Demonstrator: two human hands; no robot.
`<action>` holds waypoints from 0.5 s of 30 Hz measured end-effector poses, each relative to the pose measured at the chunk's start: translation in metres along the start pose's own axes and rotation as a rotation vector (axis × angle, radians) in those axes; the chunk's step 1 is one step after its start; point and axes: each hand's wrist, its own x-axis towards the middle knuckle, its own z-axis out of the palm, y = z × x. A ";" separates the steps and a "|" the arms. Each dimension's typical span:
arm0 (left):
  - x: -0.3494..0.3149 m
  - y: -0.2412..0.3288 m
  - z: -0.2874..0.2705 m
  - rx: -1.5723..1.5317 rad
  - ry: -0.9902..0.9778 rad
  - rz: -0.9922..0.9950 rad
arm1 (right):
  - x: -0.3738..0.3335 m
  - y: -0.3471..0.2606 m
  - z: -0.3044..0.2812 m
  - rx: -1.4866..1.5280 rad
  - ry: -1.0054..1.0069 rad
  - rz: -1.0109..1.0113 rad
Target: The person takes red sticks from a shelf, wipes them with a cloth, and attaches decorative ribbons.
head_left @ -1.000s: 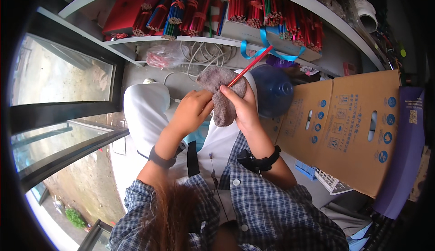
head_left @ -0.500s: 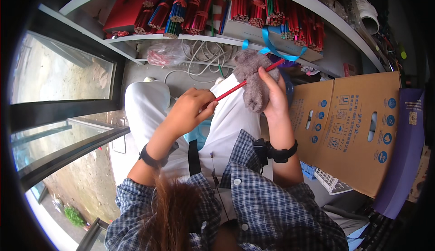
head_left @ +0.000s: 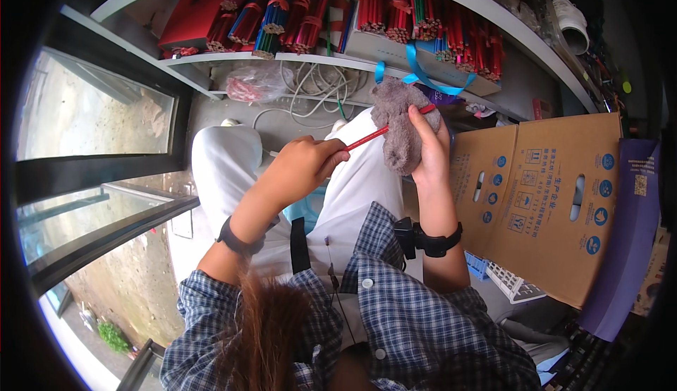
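A slim red pencil [head_left: 368, 138] lies slantwise between my two hands, over my knees. Its near end is pinched between the thumb and fingers of my left hand [head_left: 302, 169]. My right hand [head_left: 431, 155] is closed round a fuzzy grey-brown cloth [head_left: 402, 153], the thumb pressing the pencil against it. The cloth covers or backs the pencil's middle, and a short red tip shows past my right thumb. Most of my right fingers are hidden behind the cloth.
Bundles of red pencils [head_left: 374, 10] and blue ones fill the shelf [head_left: 310, 59] ahead. Below it are white cables [head_left: 314, 88] and a plastic bag [head_left: 250, 84]. A brown cardboard box [head_left: 543, 179] stands to the right, beside a purple panel [head_left: 624, 250]. Glass panes [head_left: 99, 116] are at the left.
The pencil has slid toward my left hand through the cloth, and less of its far end sticks out. The cloth has shifted slightly right with my right hand.
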 end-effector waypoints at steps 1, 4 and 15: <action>-0.001 -0.004 0.002 0.062 -0.015 0.021 | 0.001 -0.001 -0.002 -0.016 -0.013 0.001; -0.006 -0.009 -0.001 0.076 0.068 0.114 | 0.011 -0.012 -0.014 0.033 0.003 -0.030; -0.015 -0.021 -0.003 -0.797 0.007 -0.282 | 0.013 0.003 -0.021 0.384 -0.093 0.093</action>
